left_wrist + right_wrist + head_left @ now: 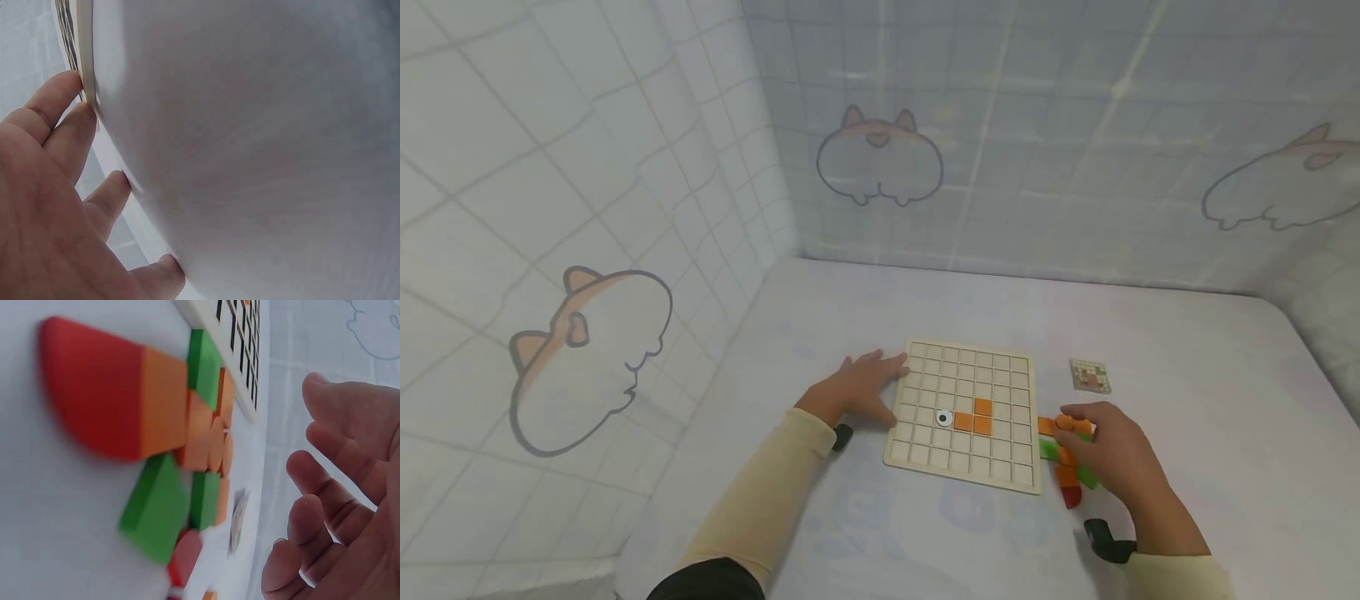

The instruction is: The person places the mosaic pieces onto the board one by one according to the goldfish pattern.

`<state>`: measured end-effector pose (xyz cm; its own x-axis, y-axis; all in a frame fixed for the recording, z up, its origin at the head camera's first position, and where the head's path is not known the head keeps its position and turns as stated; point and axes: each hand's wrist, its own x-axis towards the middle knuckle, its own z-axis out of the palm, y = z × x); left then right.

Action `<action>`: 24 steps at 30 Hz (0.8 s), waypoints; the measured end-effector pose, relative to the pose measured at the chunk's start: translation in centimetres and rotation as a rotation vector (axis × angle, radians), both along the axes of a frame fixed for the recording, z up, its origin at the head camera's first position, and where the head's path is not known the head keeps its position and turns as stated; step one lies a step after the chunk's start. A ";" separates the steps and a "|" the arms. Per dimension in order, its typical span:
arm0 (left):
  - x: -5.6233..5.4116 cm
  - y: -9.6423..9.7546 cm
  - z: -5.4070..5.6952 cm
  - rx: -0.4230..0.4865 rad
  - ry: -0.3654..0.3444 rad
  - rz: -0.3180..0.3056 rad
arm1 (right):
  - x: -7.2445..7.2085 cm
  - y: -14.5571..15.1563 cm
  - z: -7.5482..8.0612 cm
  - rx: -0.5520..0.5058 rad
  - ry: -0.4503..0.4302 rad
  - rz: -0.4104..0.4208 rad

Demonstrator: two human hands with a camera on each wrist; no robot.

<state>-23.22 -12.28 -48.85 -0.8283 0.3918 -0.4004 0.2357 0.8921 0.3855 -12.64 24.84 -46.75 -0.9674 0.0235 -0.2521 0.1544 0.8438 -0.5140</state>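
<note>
A square wooden grid board [1000,375] lies on the white surface. On it sit a round eye piece [943,418] and several orange squares [982,425] in a bent row. My left hand [859,390] rests at the board's left side with fingers spread; in the left wrist view two fingertips touch its edge. Beyond the board's right edge, my right hand [1112,446] hovers over loose pieces with its fingers loosely bent and nothing between them. Those pieces include a red rounded piece [94,390], a green block [156,509] and orange blocks [164,403], lying close together.
A small card [1090,377] printed with a grid pattern lies behind the loose pieces, right of the board. White fabric walls [1037,150] with cartoon drawings enclose the surface at the back and both sides.
</note>
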 end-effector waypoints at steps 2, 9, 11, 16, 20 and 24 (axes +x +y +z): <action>0.0 0.0 0.0 0.003 -0.005 0.000 | 0.5 0.2 0.0 0.012 -0.025 -0.025; 0.0 0.0 -0.3 -0.006 -0.003 -0.001 | 2.3 0.2 -0.2 0.052 -0.090 -0.099; -0.1 0.0 -0.4 -0.007 0.001 -0.003 | 2.7 0.2 -0.3 0.062 -0.113 -0.108; -0.1 0.0 -0.6 -0.005 0.006 -0.012 | 3.6 0.1 -0.8 0.062 -0.179 -0.142; 0.0 0.0 -0.6 -0.006 0.009 -0.007 | 4.2 -0.1 -1.4 0.071 -0.168 -0.151; -0.1 -0.1 -0.5 -0.006 0.010 -0.001 | 4.6 -0.5 -1.9 0.103 -0.158 -0.170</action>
